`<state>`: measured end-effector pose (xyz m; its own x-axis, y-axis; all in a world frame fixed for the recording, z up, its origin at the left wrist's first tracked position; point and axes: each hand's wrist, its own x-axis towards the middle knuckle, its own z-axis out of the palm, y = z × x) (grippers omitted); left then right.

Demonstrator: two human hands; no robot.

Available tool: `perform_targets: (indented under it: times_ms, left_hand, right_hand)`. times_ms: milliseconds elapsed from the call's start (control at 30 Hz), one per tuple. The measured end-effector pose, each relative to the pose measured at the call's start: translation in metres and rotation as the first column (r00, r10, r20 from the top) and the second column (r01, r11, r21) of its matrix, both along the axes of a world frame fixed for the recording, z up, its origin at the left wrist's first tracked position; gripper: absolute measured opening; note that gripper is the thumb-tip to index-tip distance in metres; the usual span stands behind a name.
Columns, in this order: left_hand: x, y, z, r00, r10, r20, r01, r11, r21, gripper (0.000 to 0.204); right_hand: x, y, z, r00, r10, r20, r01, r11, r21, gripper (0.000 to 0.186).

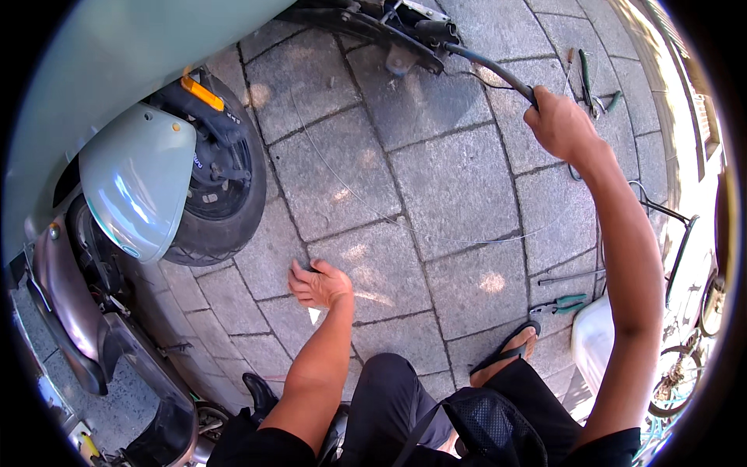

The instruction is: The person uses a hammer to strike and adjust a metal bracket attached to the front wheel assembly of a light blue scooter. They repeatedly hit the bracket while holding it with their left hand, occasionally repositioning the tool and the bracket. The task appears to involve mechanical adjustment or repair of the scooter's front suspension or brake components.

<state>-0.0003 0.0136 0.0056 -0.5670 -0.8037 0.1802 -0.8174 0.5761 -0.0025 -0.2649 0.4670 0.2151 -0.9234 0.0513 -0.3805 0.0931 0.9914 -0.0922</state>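
My right hand (562,124) is stretched out far ahead and grips the end of a black cable housing (486,66) that runs from a dark scooter part (373,27) at the top. A thin steel wire (373,210) lies in a long curve across the paving stones between the two hands. My left hand (319,284) is low on the ground near the scooter's front wheel (222,187), fingers curled over a small dark thing on the stones; what it is cannot be made out.
A pale grey-green scooter (136,179) fills the left side, with its mudguard over the tyre. Green-handled pliers (560,305) lie by my sandalled foot (510,350). More hand tools (587,82) lie at the far right. A white container (595,342) and bicycle wheels (677,381) stand at the right.
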Motion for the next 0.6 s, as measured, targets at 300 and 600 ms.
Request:
perform_targets:
  times_ms: [300,600]
  left_hand:
    - [-0.001,0.0,0.009,1.0,-0.004,0.0,0.004,0.999,-0.051,0.058]
    - [-0.008,0.005,0.009,1.0,-0.016,-0.024,0.016,0.999,-0.035,0.057]
  right_hand:
    - [-0.027,-0.014,0.043,0.982,-0.076,0.173,0.092,0.992,-0.09,0.031]
    - [0.077,-0.016,-0.049,0.991,-0.113,0.067,0.105,0.989,0.104,0.057]
